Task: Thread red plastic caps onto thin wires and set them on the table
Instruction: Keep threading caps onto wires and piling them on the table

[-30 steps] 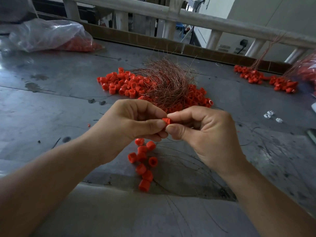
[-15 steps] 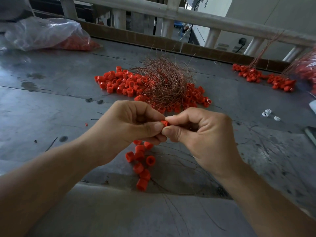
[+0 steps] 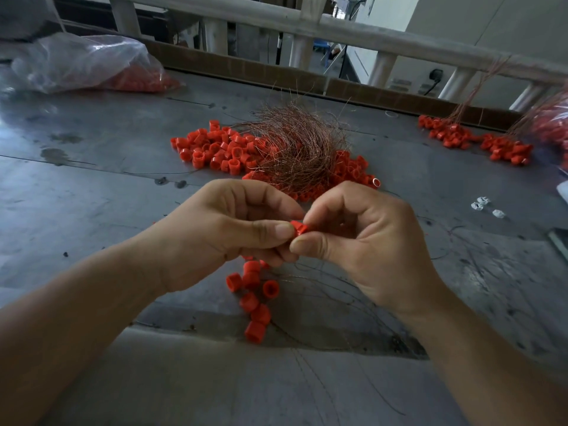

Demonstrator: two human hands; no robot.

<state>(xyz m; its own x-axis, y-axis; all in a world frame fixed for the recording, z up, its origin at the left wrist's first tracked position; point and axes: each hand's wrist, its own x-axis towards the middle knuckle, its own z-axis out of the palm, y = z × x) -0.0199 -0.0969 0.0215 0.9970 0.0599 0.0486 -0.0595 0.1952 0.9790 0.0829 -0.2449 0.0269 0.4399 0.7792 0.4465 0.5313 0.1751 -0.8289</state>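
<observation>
Pinching one red cap (image 3: 298,227), left hand (image 3: 221,238) meets right hand (image 3: 368,241).

one head-worn wide-angle view looks forward and down, close over both hands, across the grey table (image 3: 92,210) toward a far railing (image 3: 384,35).

Grey metal tabletop (image 3: 92,229): stained, scuffed, seam lines across, soft glare upper L. Brown board strip (image 3: 246,67) runs along its far edge. Behind that, a pale rail (image 3: 384,41) on round posts (image 3: 381,69), slanting down to R in frame. Past the rail, upper R: light grey wall (image 3: 491,23) w/ socket (image 3: 435,73), dark plug + cord in it. Gaps btw posts dark and cluttered, can't make out. Light dim, cool, no hard shadows.
</observation>
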